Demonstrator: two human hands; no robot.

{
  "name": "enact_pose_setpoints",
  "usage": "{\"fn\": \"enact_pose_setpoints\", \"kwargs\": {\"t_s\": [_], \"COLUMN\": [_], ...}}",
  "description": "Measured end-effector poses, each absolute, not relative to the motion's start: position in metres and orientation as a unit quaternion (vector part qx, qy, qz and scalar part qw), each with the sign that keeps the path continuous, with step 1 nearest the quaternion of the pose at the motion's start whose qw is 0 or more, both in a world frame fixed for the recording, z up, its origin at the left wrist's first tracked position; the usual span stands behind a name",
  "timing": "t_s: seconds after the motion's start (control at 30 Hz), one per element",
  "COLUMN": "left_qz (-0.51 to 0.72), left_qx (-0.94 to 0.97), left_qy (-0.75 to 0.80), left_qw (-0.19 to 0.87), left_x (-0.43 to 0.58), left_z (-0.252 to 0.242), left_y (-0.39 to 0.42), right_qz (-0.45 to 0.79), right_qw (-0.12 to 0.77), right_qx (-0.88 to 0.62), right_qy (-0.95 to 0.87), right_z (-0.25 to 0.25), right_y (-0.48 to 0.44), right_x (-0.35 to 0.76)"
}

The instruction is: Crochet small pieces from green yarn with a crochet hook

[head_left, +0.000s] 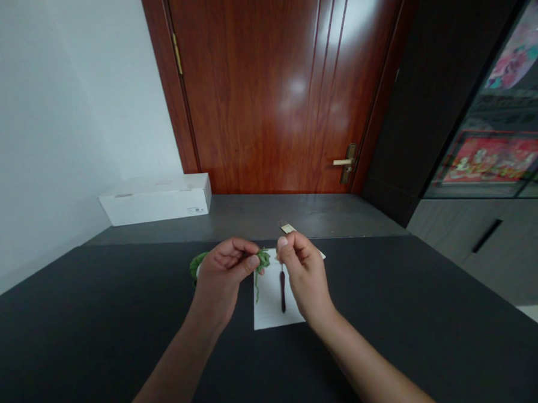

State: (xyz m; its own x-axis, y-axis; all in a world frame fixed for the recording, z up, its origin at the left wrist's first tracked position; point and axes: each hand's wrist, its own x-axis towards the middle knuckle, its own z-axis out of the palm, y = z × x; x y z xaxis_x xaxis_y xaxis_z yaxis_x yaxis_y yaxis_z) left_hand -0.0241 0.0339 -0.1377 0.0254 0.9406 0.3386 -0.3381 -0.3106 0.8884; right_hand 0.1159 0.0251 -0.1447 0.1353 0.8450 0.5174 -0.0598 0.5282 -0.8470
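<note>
Green yarn [263, 259] sits pinched in the left hand [222, 280]; thumb and fingertips [253, 262] are closed on a small crinkled tuft of it, with no gap showing; a thin loose strand [257, 291] drops from the tuft below those fingers and crosses a sheet of white paper [271, 306]; a bunched green mass [198, 266] shows just left of the left hand, partly hidden by it; right hand [305, 275] is near, a narrow gap between the two sets of fingers; its thumb and forefinger [284, 243] press together at the tips, anything between them too small to tell; directly below those fingers hangs or lies a crochet hook [283, 292] with a dark handle, its thin shaft running up toward the right fingertips; cannot tell whether it is gripped or resting on the paper; the paper lies beneath both hands on a dark bench [86, 331]; just beyond the right fingers, a small cream tag [287, 228] on a grey ledge [243, 219]; well past the fingers, a white cardboard box [156, 199] against a white wall [43, 117], and a reddish wooden door [254, 88] with a brass lever handle [346, 162].
</note>
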Motion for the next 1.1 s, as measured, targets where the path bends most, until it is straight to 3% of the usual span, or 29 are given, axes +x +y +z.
{"fn": "enact_pose_setpoints", "kwargs": {"t_s": [0.53, 0.7, 0.87, 1.1], "left_qz": [0.644, 0.640, 0.636, 0.613], "left_qx": [0.485, 0.496, 0.565, 0.663], "left_qy": [0.271, 0.257, 0.293, 0.312], "left_qw": [0.526, 0.527, 0.437, 0.296], "left_x": [-0.026, -0.028, -0.032, -0.036], "left_z": [-0.142, -0.143, -0.139, -0.135], "left_y": [0.038, 0.039, 0.036, 0.035], "right_qz": [0.332, 0.391, 0.519, 0.524], "right_qw": [0.675, 0.678, 0.611, 0.569], "right_qx": [-0.360, -0.320, -0.297, -0.289], "right_qy": [-0.552, -0.533, -0.519, -0.564], "right_z": [-0.150, -0.148, -0.141, -0.137], "right_y": [0.032, 0.034, 0.036, 0.037], "right_x": [0.116, 0.117, 0.122, 0.132]}}
